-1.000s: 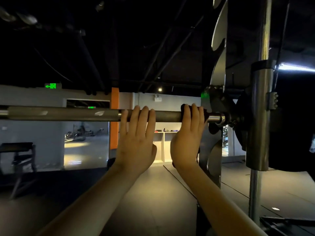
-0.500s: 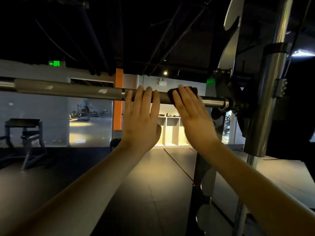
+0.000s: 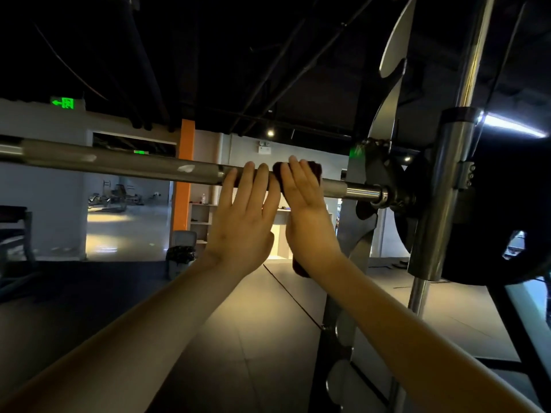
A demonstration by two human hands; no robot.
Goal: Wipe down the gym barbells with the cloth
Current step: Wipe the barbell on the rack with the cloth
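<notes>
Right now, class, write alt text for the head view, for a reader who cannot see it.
The right hand presses a dark cloth onto a racked bar; the left hand rests on the bar beside it, in a dim gym.

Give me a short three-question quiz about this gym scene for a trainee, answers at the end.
1. True or false: the left hand holds the cloth.
2. Where is the cloth? A) in a bucket B) on the barbell under the right hand C) in a pocket
3. Fill in: the exit sign glows ____.
Key: 1 false; 2 B; 3 green.
</notes>
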